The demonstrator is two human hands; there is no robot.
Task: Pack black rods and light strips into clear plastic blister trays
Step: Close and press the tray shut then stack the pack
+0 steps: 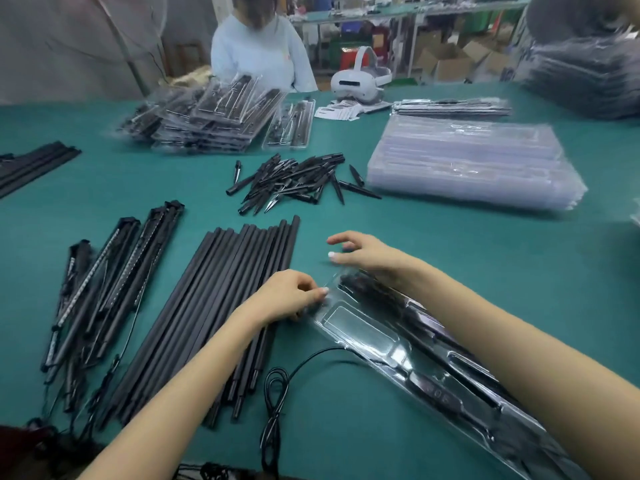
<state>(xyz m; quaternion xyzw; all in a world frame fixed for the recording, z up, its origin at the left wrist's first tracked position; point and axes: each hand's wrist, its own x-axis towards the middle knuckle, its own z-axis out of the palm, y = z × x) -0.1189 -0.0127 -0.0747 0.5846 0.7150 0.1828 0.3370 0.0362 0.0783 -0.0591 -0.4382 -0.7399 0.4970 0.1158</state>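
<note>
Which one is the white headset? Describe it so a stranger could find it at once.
Start at the far edge of the green table, just right of the seated person in pale blue. The white headset sits there, beyond the scattered white cards. It is the only rounded, opaque white object among clear trays and black parts.

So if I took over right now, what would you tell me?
Left hand pinches the far end of the tray. Right hand hovers open just past that end. The tray holds black parts along its right side; its left pocket looks empty. Rods lie left of it, light strips further left, a loose cable in front. Empty trays are stacked far right, packed ones far left.
</note>
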